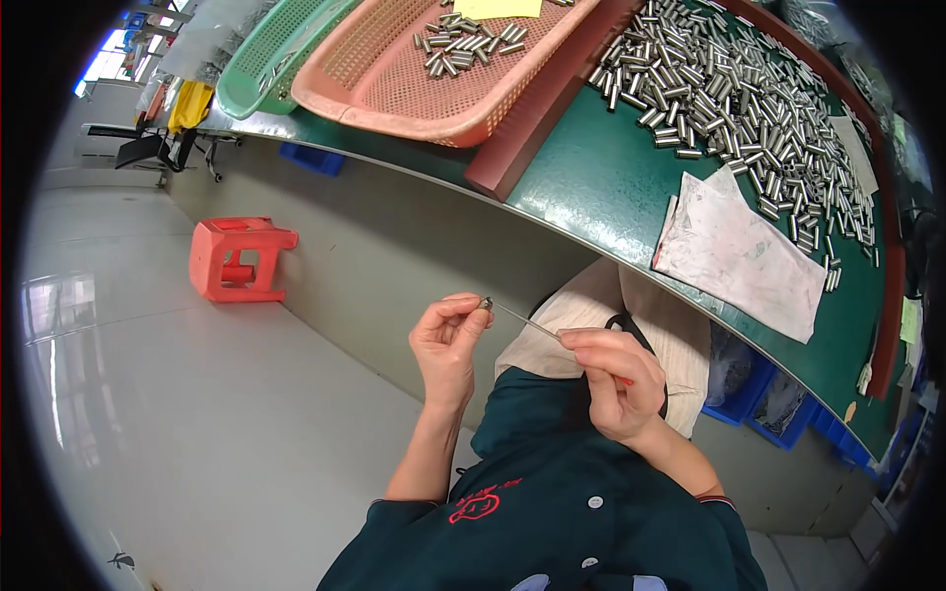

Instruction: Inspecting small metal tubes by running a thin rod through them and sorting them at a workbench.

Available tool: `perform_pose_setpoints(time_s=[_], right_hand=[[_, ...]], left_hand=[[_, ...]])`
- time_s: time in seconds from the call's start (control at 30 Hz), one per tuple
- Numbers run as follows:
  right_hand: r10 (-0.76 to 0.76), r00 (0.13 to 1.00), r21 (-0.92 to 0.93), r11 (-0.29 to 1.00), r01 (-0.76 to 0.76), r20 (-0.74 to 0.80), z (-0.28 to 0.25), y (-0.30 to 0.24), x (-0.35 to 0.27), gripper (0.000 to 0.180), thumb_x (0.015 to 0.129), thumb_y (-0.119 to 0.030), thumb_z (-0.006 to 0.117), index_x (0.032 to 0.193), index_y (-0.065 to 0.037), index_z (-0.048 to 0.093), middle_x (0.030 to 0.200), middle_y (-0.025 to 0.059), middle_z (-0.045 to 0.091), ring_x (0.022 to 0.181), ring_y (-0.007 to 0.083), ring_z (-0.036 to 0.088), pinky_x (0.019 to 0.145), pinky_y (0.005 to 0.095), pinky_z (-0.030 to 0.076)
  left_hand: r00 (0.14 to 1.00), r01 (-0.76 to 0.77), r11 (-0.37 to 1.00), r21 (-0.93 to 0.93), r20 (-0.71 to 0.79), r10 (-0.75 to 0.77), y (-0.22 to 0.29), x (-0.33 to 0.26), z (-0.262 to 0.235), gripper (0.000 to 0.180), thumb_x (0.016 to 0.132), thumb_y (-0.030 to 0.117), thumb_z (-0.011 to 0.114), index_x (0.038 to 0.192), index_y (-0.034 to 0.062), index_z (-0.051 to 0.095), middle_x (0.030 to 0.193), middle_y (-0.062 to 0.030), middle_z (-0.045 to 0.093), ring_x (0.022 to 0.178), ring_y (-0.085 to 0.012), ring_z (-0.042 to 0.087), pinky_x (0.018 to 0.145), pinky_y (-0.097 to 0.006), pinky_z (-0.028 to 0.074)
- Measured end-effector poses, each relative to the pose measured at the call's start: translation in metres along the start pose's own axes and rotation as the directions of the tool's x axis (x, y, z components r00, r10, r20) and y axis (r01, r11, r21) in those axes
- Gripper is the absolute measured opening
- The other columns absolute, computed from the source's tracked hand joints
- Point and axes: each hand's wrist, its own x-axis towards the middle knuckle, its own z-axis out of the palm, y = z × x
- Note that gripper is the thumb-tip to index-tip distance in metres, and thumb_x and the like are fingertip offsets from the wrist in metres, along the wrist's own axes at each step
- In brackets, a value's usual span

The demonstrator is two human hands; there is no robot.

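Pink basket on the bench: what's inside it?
The pink basket holds a small pile of short metal cylinders on its mesh floor, plus a yellow paper sheet at the far end. Anything beyond the picture's top edge or under the sheet cannot be seen.

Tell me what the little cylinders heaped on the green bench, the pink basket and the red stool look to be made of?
The cylinders look like bare polished metal, probably steel: silvery with bright glints. The pink basket seems moulded plastic, matt, with a fine open mesh. The red stool also looks like plastic: one uniform colour, rounded edges, slight sheen.
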Motion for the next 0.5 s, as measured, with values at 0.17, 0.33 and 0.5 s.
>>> perform_pose_setpoints(time_s=[0.17, 0.33, 0.5], right_hand=[[-0.156, 0.981, -0.082, 0.986, 0.147, -0.113, 0.0015, 0.0052, -0.0054, 0.015, 0.071, 0.010, 0.055, 0.085, 0.002, 0.053, 0.082, 0.0172, 0.060, 0.073, 0.0271, 0.062, 0.062, 0.0292, 0.052], [-0.043, 0.994, -0.032, 0.999, 0.040, -0.096, 0.0014, 0.0057, -0.0067, 0.014, 0.073, 0.009, 0.055, 0.085, 0.002, 0.053, 0.081, 0.0178, 0.060, 0.072, 0.0267, 0.062, 0.062, 0.0289, 0.052], [0.043, 0.990, 0.060, 0.998, -0.035, -0.131, 0.0008, 0.0057, -0.0051, 0.009, 0.076, 0.008, 0.053, 0.084, 0.002, 0.053, 0.081, 0.0176, 0.061, 0.072, 0.0243, 0.062, 0.060, 0.0274, 0.050]], left_hand=[[0.995, 0.099, 0.992, -0.074, 0.001, -0.099, 0.0010, -0.0009, -0.0026, 0.010, 0.076, -0.005, 0.058, 0.085, -0.0024, 0.056, 0.081, -0.0102, 0.059, 0.069, -0.0139, 0.057, 0.065, -0.024, 0.047], [0.994, 0.112, 0.989, -0.092, -0.002, -0.113, -0.0003, -0.0014, -0.0045, 0.010, 0.077, -0.003, 0.058, 0.086, -0.0019, 0.056, 0.080, -0.0097, 0.059, 0.068, -0.0133, 0.057, 0.064, -0.024, 0.047], [0.989, 0.149, 0.981, -0.128, 0.009, -0.149, -0.0002, -0.0018, -0.0043, 0.010, 0.077, -0.003, 0.058, 0.087, -0.0020, 0.056, 0.080, -0.0099, 0.059, 0.069, -0.0133, 0.056, 0.066, -0.024, 0.046]])
